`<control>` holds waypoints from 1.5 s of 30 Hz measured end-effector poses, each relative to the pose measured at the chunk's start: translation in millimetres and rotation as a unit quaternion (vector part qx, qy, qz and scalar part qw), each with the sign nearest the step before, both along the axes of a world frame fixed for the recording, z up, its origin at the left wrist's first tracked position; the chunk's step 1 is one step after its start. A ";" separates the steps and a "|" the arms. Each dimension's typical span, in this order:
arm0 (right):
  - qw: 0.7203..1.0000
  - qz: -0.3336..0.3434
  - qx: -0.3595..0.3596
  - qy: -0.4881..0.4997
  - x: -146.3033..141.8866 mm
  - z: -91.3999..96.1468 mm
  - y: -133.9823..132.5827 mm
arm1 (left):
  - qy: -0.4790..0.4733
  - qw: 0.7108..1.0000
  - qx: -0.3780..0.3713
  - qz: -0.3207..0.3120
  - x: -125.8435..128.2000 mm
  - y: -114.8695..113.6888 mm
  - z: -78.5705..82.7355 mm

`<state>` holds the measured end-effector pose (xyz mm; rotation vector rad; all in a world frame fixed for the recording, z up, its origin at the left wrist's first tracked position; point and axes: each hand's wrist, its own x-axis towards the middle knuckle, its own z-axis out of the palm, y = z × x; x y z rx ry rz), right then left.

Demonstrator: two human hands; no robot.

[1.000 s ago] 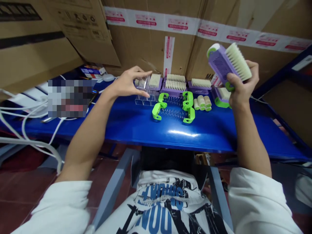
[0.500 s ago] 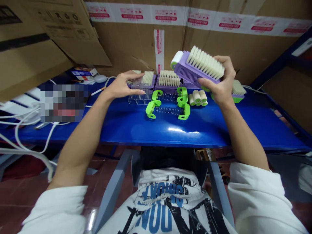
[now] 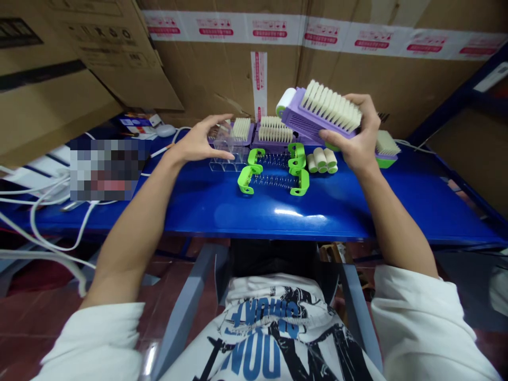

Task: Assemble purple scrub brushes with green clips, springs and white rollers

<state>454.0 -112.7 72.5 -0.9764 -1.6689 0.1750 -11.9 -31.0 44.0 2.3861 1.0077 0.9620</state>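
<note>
My right hand (image 3: 359, 135) grips a purple brush (image 3: 323, 114) with cream bristles, held tilted above the table, bristles facing up. A white roller with a green end cap (image 3: 286, 101) sits at the brush's left end. My left hand (image 3: 202, 140) has thumb and fingers around a clear plastic box (image 3: 224, 138), hard to make out against what lies behind it. More clear plastic boxes (image 3: 228, 163) stand just below it. To their right lie bright green brackets (image 3: 300, 181) with metal springs (image 3: 272, 181) between them.
More purple brushes (image 3: 274, 132) stand along the back of the blue table (image 3: 337, 206). Several cream rollers (image 3: 322, 160) are stacked right of the brackets. A green-and-purple brush (image 3: 386, 148) lies beyond my right wrist. White cables (image 3: 59, 233) run at left; cardboard (image 3: 214, 69) walls the back.
My right hand and the brush have shifted very slightly left and down in view. My left hand stays nearly in place around the clear box.
</note>
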 end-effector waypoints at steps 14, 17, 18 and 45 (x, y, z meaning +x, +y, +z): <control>0.998 0.037 0.033 0.025 2.1 -11.6 15.0 | 0.003 0.998 -0.031 -0.050 -6.8 19.0 -15.4; 0.998 0.046 0.036 0.030 2.4 -14.1 20.0 | -0.012 0.998 0.000 -0.055 -16.1 24.8 -12.0; 0.997 0.052 0.038 0.034 1.5 -14.8 21.1 | -0.037 0.997 0.039 -0.047 -17.0 23.8 -8.1; 0.978 0.190 -0.062 -0.054 -61.3 -15.7 -10.9 | -0.189 0.977 0.087 -0.046 91.3 -67.0 3.1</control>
